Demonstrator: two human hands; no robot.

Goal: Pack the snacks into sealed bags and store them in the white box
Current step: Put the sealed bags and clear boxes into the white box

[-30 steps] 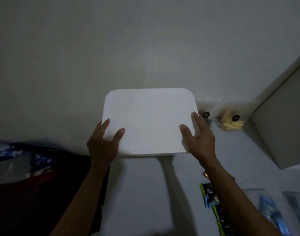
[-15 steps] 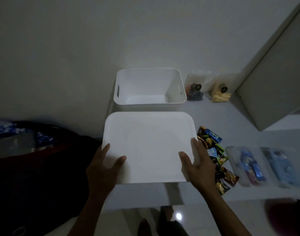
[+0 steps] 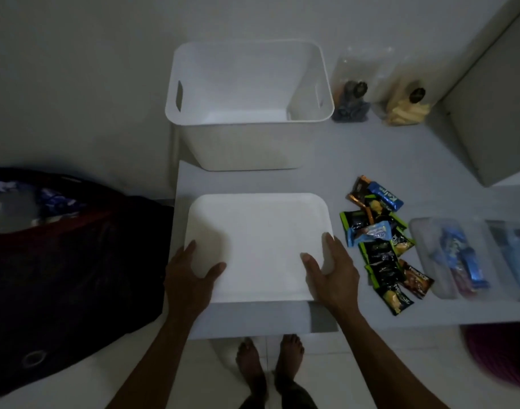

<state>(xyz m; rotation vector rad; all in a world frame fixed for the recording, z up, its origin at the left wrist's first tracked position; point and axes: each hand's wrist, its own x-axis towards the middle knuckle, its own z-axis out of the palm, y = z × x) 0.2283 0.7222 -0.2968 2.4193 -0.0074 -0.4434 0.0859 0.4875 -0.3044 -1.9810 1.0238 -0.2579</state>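
Observation:
The white box [image 3: 247, 143] stands open and empty at the back of the white table [image 3: 371, 160]. Its flat white lid [image 3: 258, 246] is in front of it, near the table's front edge. My left hand [image 3: 191, 278] grips the lid's near left corner, thumb on top. My right hand [image 3: 332, 273] grips the near right corner the same way. A heap of small snack packets [image 3: 380, 246] lies just right of the lid. Two clear sealed bags [image 3: 447, 258] with blue packets inside lie further right.
Two clear bags, one with dark snacks [image 3: 351, 104] and one with yellow snacks [image 3: 406, 110], stand right of the box. A grey cabinet [image 3: 495, 98] rises at the far right. A dark bag [image 3: 61, 255] fills the left. My bare feet [image 3: 267, 361] stand below the table edge.
The lid came off the box and moved down toward me, uncovering the empty box. Both hands kept their hold. The view tilted downward, bringing the snacks and bags into sight.

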